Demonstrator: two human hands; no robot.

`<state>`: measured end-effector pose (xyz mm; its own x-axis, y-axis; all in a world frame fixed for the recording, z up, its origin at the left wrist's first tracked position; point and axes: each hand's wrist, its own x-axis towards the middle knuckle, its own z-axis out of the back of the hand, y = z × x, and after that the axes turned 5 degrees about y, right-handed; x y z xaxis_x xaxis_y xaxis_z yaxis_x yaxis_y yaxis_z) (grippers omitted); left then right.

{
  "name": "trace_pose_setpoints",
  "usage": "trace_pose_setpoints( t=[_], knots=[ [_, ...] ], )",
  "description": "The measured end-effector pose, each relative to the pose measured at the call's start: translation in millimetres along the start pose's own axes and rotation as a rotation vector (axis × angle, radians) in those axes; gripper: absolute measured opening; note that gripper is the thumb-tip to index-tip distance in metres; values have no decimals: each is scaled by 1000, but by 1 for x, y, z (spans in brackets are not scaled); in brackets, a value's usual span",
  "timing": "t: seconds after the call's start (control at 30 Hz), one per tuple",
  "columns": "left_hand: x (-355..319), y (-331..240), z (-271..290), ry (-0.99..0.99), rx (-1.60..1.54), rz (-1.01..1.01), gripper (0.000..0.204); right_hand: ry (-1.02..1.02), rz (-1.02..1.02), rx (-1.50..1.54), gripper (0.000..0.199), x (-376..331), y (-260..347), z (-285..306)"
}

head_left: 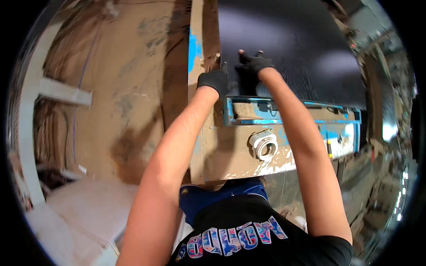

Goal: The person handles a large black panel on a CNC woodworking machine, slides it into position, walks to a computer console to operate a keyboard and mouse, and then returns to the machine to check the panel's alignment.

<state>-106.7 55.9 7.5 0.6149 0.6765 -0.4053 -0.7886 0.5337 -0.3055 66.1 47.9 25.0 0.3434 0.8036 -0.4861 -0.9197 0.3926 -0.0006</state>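
Observation:
A large dark panel (293,48) with a faint grain and a glossy sheen lies across the bench ahead of me. At its left edge is my left hand (214,80), in a black fingerless glove. Its fingers are blurred, so I cannot tell whether they grip the edge. My right hand (256,64), gloved the same way, is over the panel near that edge with its fingers apart and nothing in them. Whether it touches the surface is unclear.
A blue-edged metal frame (253,121) runs along the panel's near side. Closer to me, a thick white roll, apparently tape (265,147), sits on the worn bench top (230,153). A slim yellow-and-black tool (329,148) lies right. Grey metal framing (64,92) stands left.

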Motion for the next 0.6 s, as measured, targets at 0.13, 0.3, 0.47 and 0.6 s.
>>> trace_pose_setpoints(
  t=[0.13,0.3,0.47,0.6],
  knots=[
    [19,15,-1,-1,36,-78,52,-9,-68,21,66,27,45,2],
    [19,7,8,44,40,-224,22,-89,-135,42,70,49,35,-15],
    [35,36,-6,122,7,-260,50,-35,-273,214,62,36,83,-1],
    [47,30,1,238,81,-293,56,-46,-280,157,65,36,71,-1]
  ],
)
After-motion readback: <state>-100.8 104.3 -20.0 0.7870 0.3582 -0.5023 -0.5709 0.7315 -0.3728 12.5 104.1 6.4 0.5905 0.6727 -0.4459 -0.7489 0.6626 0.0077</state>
